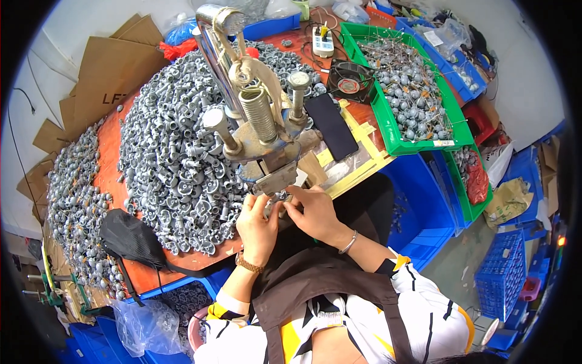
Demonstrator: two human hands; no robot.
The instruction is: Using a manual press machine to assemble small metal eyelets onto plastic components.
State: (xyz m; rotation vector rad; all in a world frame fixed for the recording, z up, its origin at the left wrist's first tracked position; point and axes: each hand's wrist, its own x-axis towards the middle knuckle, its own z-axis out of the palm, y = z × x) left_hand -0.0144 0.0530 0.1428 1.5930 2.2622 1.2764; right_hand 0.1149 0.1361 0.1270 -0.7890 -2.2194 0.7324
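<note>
While the orange-red table (109, 145) spreads across the left and middle of the scene, a broad heap of grey plastic fittings (176, 164) covers much of it, to the far left of the person's hands. On the far right, a green tray (418, 146) holds round grey pieces with thin stems, well apart from the work. Between heap and tray stands a metal hand press (259, 115), its coiled spring upright and its lower block (277, 181) just beyond the fingertips; a dark phone (332, 127) lies to the right of it. Both hands meet at the near side of that block: the left hand (257, 227) comes in from the near left, the right hand (315, 212) from the near right, wrists apart and fingertips close together. Their fingers are bent, with thumbs and forefingers drawn inward around a small grey part (279, 196), though I cannot tell which tips actually pinch it. That part sits between the two sets of fingertips, under the near edge of the block, so neither hand is clearly nearer. Its long axis is too small and too covered to read.
</note>
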